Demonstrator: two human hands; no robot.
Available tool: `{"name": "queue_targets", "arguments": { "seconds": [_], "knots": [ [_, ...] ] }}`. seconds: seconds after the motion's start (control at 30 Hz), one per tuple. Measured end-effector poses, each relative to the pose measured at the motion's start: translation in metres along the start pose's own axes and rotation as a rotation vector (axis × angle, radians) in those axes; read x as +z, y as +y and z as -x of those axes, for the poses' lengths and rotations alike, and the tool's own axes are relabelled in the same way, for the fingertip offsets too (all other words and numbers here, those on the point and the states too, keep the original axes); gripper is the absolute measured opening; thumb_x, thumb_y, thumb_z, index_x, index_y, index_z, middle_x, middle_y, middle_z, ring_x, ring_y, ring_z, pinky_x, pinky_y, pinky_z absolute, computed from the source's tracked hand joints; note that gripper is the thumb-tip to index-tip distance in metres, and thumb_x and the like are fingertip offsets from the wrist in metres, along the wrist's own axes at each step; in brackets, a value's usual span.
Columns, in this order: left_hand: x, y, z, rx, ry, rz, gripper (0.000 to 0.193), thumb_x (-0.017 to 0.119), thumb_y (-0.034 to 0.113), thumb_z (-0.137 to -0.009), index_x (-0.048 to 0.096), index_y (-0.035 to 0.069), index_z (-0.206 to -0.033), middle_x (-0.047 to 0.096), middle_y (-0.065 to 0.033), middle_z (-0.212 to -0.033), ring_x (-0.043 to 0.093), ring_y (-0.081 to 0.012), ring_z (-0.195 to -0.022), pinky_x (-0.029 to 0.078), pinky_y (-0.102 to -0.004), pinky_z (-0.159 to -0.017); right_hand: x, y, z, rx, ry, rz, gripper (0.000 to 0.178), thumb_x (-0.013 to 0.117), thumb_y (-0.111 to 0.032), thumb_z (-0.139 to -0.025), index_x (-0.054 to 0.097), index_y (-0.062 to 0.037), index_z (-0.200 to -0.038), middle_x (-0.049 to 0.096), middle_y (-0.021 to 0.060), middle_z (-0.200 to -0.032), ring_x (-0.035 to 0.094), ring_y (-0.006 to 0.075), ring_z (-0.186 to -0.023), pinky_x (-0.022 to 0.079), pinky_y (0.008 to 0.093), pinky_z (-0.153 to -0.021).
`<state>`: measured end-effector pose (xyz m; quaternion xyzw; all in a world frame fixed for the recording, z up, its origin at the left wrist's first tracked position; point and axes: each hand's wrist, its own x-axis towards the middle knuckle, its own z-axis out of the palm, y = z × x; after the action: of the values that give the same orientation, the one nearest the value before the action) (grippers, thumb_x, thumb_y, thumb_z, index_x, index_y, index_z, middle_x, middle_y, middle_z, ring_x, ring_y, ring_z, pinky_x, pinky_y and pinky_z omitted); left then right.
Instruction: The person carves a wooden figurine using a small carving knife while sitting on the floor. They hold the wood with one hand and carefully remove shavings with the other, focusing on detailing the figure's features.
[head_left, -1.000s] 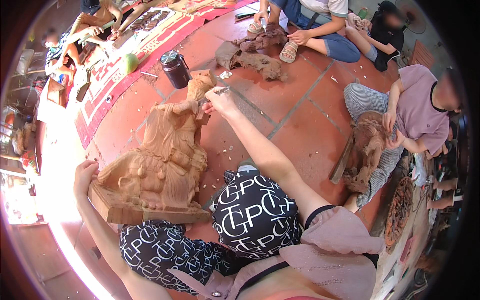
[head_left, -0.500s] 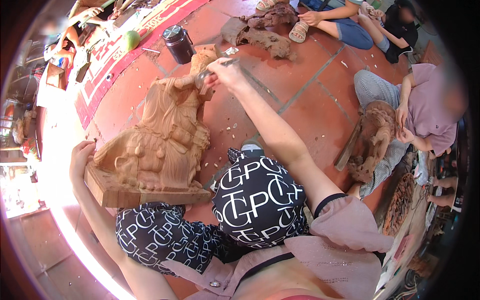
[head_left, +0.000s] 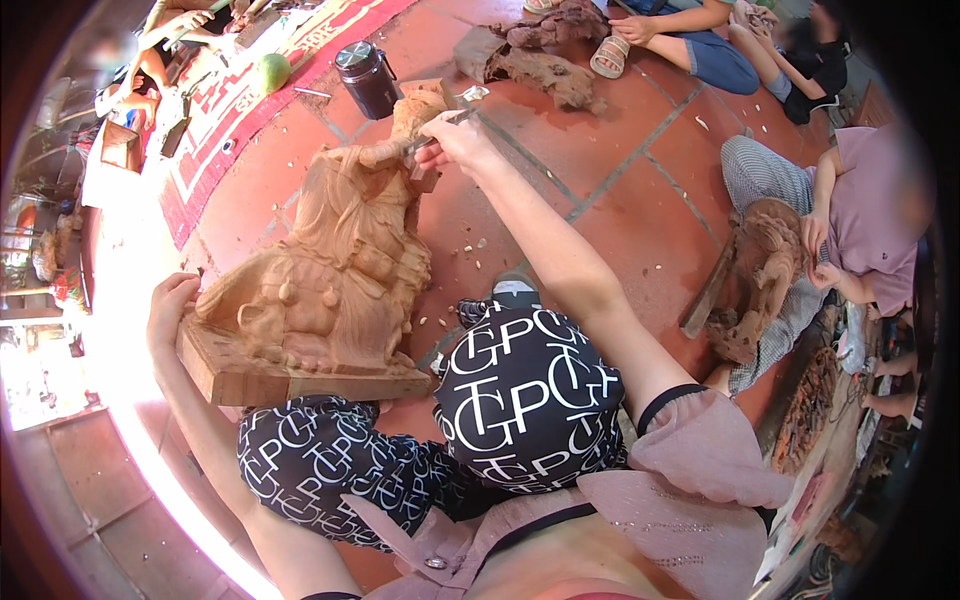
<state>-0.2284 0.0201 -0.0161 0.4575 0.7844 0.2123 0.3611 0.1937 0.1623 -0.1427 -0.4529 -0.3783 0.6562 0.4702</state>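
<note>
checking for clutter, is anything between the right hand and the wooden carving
Nothing visible, apart from the thin tool in the right hand, which is right by the carving's upper part. The dark flask stands beyond, out of the way.

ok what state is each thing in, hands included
carved wooden figure: unpainted
right hand: closed on thin tool
thin tool: gripped, near the figure's upper end
left hand: fingers curled at the figure's base
dark flask: upright, lid on
round green fruit: uncut on the visible side
sandal: worn
red mat: spread out
</note>
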Motion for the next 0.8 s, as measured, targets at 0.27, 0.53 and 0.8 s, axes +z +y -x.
{"name": "queue_targets", "arguments": {
  "seconds": [0.27, 0.53, 0.8],
  "knots": [
    [0.002, 0.0, -0.004, 0.017, -0.016, -0.026, 0.028, 0.057, 0.021, -0.077, 0.06, 0.0, -0.096, 0.057, -0.0063, -0.08, 0.055, -0.0138, -0.069, 0.044, -0.0244, -0.059, -0.003, 0.01, -0.003, -0.005, 0.044, 0.055, 0.012, 0.054, -0.009, -0.079, 0.05, 0.0016, -0.075, 0.057, 0.0134, -0.069, 0.063, 0.0223, -0.055, 0.054, 0.0343, -0.045],
    [0.004, -0.005, -0.01, 0.015, -0.005, -0.053, 0.029, 0.057, 0.022, -0.078, 0.06, 0.0, -0.096, 0.057, -0.0069, -0.081, 0.055, -0.014, -0.067, 0.045, -0.0246, -0.059, -0.003, 0.006, 0.0, -0.013, 0.035, 0.036, 0.012, 0.055, -0.008, -0.08, 0.05, 0.001, -0.074, 0.058, 0.0145, -0.068, 0.063, 0.022, -0.054, 0.054, 0.0327, -0.044],
    [0.003, 0.009, 0.004, 0.0, 0.023, -0.049, 0.028, 0.056, 0.022, -0.078, 0.061, 0.0, -0.095, 0.057, -0.0051, -0.077, 0.055, -0.0128, -0.066, 0.044, -0.0247, -0.061, 0.004, 0.009, 0.003, -0.027, 0.027, 0.057, 0.012, 0.054, -0.009, -0.08, 0.052, 0.0021, -0.077, 0.06, 0.0138, -0.069, 0.063, 0.0205, -0.054, 0.055, 0.0325, -0.046]
  ]
}}
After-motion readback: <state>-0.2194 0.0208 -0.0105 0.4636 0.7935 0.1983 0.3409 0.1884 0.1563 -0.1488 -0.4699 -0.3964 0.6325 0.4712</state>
